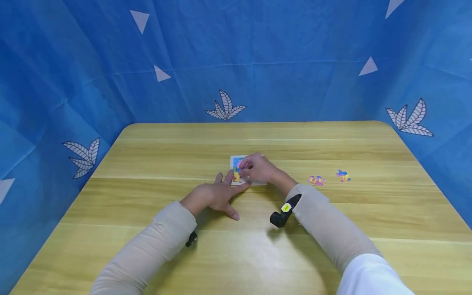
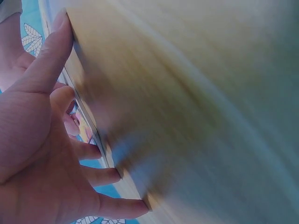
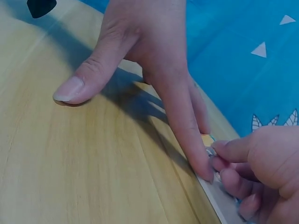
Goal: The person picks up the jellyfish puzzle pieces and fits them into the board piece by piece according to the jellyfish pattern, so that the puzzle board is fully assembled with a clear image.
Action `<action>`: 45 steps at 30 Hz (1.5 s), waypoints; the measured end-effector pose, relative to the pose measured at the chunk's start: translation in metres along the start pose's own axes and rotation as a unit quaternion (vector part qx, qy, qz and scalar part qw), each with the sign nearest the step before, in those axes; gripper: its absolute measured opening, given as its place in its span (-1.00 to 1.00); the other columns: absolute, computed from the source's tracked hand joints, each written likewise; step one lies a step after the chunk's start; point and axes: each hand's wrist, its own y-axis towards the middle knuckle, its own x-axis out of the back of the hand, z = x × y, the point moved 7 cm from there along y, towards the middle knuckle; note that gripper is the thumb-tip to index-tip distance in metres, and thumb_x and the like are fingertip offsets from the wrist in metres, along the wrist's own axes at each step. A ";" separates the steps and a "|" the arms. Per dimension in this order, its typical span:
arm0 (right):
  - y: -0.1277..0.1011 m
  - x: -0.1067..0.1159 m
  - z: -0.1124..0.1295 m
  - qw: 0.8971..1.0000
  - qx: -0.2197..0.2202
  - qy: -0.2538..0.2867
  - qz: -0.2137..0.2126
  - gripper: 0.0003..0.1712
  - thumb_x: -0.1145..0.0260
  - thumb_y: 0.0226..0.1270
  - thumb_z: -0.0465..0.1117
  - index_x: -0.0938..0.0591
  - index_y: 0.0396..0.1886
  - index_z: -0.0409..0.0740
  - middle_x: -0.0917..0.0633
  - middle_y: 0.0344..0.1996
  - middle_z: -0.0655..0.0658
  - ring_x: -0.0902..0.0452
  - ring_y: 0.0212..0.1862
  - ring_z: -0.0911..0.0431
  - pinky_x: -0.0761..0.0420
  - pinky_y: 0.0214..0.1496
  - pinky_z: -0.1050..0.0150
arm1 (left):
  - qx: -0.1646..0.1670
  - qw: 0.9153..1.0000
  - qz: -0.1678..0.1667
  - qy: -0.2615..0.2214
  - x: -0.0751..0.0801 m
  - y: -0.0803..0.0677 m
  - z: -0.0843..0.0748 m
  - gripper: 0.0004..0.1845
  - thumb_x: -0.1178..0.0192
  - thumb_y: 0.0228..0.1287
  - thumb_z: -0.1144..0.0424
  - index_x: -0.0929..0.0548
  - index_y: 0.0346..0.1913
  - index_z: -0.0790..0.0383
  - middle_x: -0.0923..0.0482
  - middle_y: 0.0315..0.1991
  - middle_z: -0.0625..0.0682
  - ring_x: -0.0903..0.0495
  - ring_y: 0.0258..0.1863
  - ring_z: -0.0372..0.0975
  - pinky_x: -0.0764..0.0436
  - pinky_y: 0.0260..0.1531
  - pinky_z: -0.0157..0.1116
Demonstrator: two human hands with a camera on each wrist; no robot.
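On the table [image 1: 254,250], the left hand [image 1: 221,194] is resting spread, fingers straight; the right hand [image 1: 258,167] is pinching. At the left's two o'clock, the puzzle board [image 1: 260,184] is risking slipping if unbraced. At its three o'clock, loose pieces [image 1: 316,180] are risking knocks; the pinched piece [image 1: 239,164] is risking jamming if misaligned.

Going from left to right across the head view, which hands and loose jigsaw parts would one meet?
Bare left hand, bare right hand, small pink-and-yellow jigsaw part, small blue-and-yellow jigsaw piece.
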 end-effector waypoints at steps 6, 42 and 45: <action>0.001 -0.004 0.003 1.000 -0.009 -0.027 0.012 -0.89 -0.29 0.26 -0.30 -0.64 -0.24 -0.20 -0.69 -0.35 -0.10 -0.56 -0.31 0.12 -0.53 -0.30 0.33 | -0.002 1.000 -0.002 -0.003 0.000 0.000 0.000 0.02 -0.22 -0.02 -0.34 0.18 0.44 -0.49 0.58 0.49 0.14 0.38 0.45 0.21 -0.22 0.12 0.32; -0.015 0.013 -0.002 0.978 0.057 -0.166 -0.115 -0.45 -0.43 0.12 0.04 -0.60 0.04 -0.16 -0.53 -0.18 -0.10 -0.46 -0.18 0.06 -0.51 -0.11 0.10 | -0.009 1.000 -0.011 -0.008 0.001 -0.001 -0.001 0.04 -0.24 -0.02 -0.32 0.20 0.44 -0.49 0.58 0.48 0.18 0.37 0.43 0.25 -0.16 0.15 0.33; -0.012 0.010 -0.005 0.982 0.033 -0.155 -0.105 -0.34 -0.43 0.11 0.05 -0.51 0.15 -0.16 -0.50 -0.15 -0.12 -0.42 -0.14 0.02 -0.44 -0.06 0.07 | -0.011 1.000 -0.013 -0.007 0.001 0.000 -0.001 0.03 -0.25 -0.02 -0.31 0.19 0.44 -0.48 0.57 0.48 0.18 0.36 0.43 0.26 -0.16 0.15 0.33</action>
